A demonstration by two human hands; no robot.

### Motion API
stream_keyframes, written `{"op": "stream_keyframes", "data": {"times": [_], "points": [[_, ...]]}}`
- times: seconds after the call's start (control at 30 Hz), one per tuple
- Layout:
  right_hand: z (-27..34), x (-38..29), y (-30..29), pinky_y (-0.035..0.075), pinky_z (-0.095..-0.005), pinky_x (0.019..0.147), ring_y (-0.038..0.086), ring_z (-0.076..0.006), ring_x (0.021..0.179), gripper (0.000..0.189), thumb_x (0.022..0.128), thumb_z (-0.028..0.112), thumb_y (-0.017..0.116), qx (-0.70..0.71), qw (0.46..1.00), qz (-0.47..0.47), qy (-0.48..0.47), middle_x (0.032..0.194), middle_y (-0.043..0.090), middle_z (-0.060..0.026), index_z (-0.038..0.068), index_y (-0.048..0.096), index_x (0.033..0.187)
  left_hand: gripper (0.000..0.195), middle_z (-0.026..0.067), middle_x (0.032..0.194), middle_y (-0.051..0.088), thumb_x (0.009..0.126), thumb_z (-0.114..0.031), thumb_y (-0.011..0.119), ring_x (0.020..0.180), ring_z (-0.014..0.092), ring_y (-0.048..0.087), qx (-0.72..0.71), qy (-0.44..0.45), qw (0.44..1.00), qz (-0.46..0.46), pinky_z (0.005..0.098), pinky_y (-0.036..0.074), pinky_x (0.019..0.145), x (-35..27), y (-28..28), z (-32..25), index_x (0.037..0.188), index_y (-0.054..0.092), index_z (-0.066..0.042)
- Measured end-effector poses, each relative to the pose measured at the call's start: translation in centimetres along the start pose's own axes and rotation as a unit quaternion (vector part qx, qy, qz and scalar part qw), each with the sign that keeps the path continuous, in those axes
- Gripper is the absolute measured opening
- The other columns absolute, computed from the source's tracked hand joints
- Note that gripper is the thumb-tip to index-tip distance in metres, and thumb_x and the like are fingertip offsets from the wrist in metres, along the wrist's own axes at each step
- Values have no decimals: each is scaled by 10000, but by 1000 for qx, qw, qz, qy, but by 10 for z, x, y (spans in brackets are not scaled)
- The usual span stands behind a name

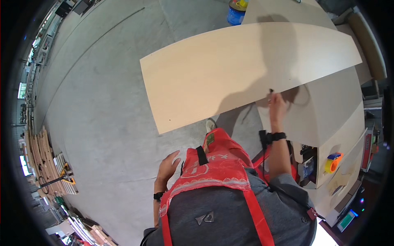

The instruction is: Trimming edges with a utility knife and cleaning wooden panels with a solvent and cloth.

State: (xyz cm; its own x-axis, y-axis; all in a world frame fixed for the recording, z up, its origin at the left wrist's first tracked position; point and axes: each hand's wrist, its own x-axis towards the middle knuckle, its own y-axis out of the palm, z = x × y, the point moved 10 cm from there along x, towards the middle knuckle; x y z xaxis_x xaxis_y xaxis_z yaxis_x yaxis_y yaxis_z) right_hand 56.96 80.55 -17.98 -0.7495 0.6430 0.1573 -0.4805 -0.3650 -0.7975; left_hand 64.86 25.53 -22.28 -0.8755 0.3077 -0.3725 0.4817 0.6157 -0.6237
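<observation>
A long pale wood panel with a curved far edge lies across a table, its left part sticking out over the floor. At the panel's near edge, right of centre, my right hand has its fingers bent around a small dark item, blurred and too small to name. A black strap with a device sits on that wrist. My left hand hangs beside the red apron, empty, with its fingers apart, away from the panel. Small holes show near the panel's edges.
Pale work surfaces stand under and right of the panel. An orange tape dispenser sits at the right, by an open compartment with items inside. A blue bucket stands beyond the panel. At far left are a yellow pallet jack and stacked timber.
</observation>
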Motion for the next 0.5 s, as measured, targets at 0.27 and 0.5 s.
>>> {"op": "stream_keyframes", "data": {"times": [0.27,0.5], "points": [[-14,15,-7,475,-391,597,634,-237,634,361,1028,383,475,11,992,-11,122,709,648,-78,86,586,858,394,198,1261,623,951,-239,592,1170,372,581,70,-37,996,52,430,470,979,32,-52,12,1300,577,-56],[48,-57,39,476,-426,591,650,-307,654,318,1018,356,503,-32,994,62,80,670,638,-96,86,589,875,412,192,1280,614,953,-251,585,1186,373,569,44,-9,991,126,424,460,987,50,-58,19,1319,565,-64]]}}
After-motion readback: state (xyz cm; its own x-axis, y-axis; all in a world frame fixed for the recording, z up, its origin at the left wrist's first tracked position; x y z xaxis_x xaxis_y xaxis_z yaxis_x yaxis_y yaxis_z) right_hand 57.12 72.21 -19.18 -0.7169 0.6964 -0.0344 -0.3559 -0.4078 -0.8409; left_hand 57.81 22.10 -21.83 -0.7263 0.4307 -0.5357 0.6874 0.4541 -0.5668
